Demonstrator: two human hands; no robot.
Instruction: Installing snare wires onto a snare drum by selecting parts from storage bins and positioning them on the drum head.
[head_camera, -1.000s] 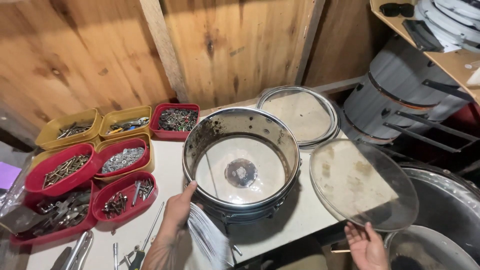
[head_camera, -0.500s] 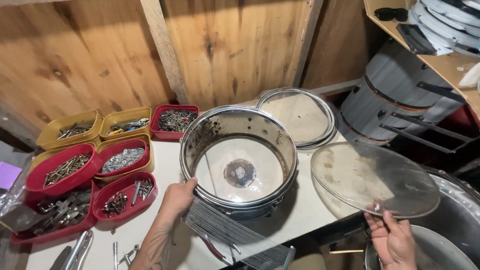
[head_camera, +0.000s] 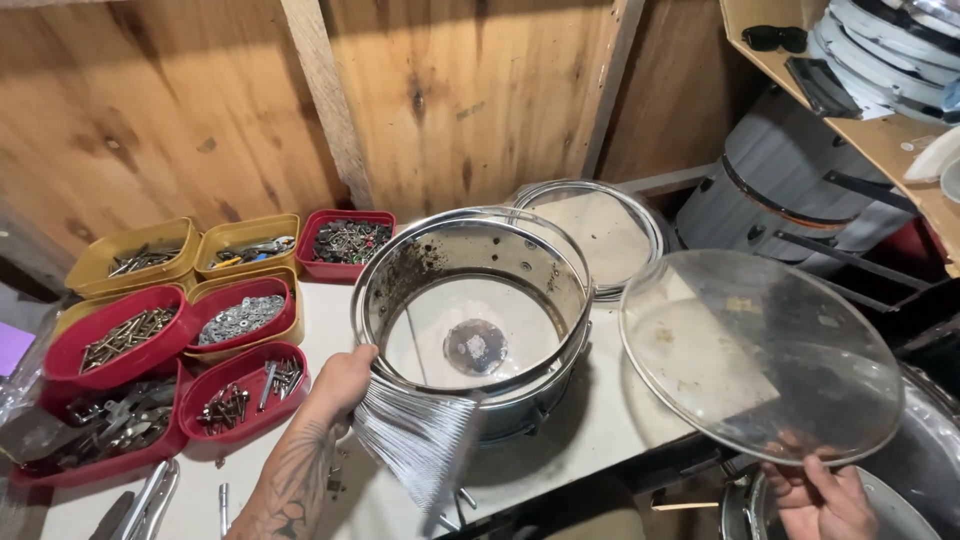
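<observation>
While your left hand (head_camera: 340, 385) is gripping the blurred strip of silvery snare wires (head_camera: 420, 450) against the near rim of the open chrome snare drum shell (head_camera: 470, 300), which is sitting in the middle of the white table (head_camera: 600, 430), your right hand (head_camera: 820, 495) is pinching the near edge of the round clear plastic drumhead (head_camera: 760, 355) and holding it beyond the table's right edge. Red and yellow plastic trays of screws and washers (head_camera: 190, 320) are sitting along the table's left side, just beside the shell
</observation>
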